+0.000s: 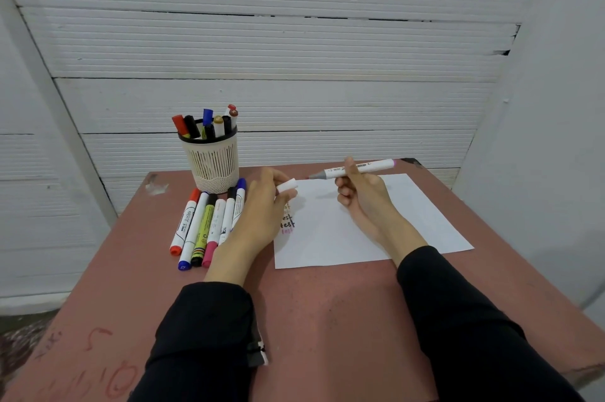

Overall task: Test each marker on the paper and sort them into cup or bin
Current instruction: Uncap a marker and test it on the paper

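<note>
Marker (357,169), uncapped, is gripped in the right hand (363,195) above the paper (409,221), while the left hand (265,205) pinches its white cap (287,186) near the cup (212,160).

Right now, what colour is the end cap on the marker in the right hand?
Pale purple-pink end cap on the uncapped white marker, seen in the head view.

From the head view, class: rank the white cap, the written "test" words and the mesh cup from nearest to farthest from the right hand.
From the right hand:
1. white cap, pinched in the left hand, just left.
2. "test" words, paper's left edge.
3. mesh cup, far left, table's back.
</note>
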Demonstrator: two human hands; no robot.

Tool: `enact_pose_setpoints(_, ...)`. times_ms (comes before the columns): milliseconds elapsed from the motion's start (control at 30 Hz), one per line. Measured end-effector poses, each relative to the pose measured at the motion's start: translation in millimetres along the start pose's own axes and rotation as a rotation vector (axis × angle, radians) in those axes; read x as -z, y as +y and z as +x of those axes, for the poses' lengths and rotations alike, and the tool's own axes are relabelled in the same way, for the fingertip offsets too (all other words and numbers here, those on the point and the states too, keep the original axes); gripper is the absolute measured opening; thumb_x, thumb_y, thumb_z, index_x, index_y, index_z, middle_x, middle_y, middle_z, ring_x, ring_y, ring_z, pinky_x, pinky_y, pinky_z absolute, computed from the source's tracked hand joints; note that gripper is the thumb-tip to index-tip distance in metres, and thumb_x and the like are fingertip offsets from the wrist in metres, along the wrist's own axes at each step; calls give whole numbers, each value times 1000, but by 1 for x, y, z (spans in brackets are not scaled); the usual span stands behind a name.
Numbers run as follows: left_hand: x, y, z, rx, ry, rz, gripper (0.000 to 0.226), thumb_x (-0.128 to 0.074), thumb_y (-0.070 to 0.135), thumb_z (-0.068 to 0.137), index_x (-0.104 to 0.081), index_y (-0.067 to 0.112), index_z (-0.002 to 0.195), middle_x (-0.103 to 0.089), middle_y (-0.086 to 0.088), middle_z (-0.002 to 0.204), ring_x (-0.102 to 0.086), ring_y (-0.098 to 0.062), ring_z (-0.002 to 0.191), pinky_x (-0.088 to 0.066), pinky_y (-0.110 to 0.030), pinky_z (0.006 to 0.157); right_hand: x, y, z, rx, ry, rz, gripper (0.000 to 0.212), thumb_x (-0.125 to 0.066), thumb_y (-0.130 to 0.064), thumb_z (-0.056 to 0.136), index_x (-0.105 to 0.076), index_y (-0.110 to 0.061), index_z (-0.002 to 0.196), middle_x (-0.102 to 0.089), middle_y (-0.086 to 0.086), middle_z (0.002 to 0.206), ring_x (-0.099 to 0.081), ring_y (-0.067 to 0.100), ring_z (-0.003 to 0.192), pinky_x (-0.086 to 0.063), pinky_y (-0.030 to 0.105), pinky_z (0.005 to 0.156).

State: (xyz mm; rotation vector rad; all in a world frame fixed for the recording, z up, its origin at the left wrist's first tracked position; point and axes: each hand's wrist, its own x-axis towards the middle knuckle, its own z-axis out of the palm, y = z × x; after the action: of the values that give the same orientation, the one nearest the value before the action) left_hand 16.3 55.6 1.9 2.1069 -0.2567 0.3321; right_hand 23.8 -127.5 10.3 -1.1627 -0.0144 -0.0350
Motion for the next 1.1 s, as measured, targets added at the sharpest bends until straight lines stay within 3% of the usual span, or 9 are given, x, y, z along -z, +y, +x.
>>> enact_pose_setpoints(133,0,2,-2,-27,-4,-62,12,-59,19,94,-48,22,99,-55,2,96,-50,-6,79,-39,-9,62,-1,1,1,8,0,-12,26,-59,-31,95,-59,-9,81,-52,0,66,-43,6,54,-35,19,54)
enact_pose_setpoints(300,-4,3,-3,-64,-40,-138,12,-62,18,92,-52,25,91,-61,-1,94,-53,-20,83,-41,-22,68,-3,0,-3,11,-49,-64,27,-57,-29,96,-62,-7,84,-52,-1,66,-42,6,54,-36,17,53)
enact_pose_setpoints(467,-6,3,-4,-92,-59,-119,9,-63,22,92,-58,20,98,-61,0,93,-51,-14,76,-39,-14,61,-8,1,-7,-6,-86,-100,21,-58,-25,96,-61,-8,86,-50,1,65,-41,6,52,-35,17,50)
enact_pose_setpoints(567,-6,5,-3,-113,-1,-134,7,-66,23,89,-62,21,95,-63,8,94,-52,-6,75,-41,-12,62,-11,2,-8,12,-85,-125,18,-61,-23,95,-62,-6,89,-51,0,64,-41,6,52,-35,17,49)
enact_pose_setpoints(700,-8,8,-5,-116,60,-158,6,-70,23,86,-66,25,89,-62,15,80,-52,2,70,-39,-10,62,-12,0,-9,45,-40,-113,17,-64,-21,93,-64,-7,83,-52,1,61,-41,6,51,-35,17,49)
enact_pose_setpoints(833,-12,10,-8,-127,115,-165,13,-71,23,85,-64,34,84,-64,9,81,-54,-5,72,-42,-15,64,-13,1,-9,61,-12,-88,19,-63,-19,93,-63,-7,78,-52,2,58,-42,6,49,-36,17,48)
enact_pose_setpoints(1100,-12,21,-12,-68,205,-250,21,-77,17,79,-68,36,78,-64,8,70,-52,1,59,-41,-10,56,-15,3,-7,30,-32,12,18,-63,-16,93,-62,-6,78,-52,3,59,-44,8,51,-36,19,50)
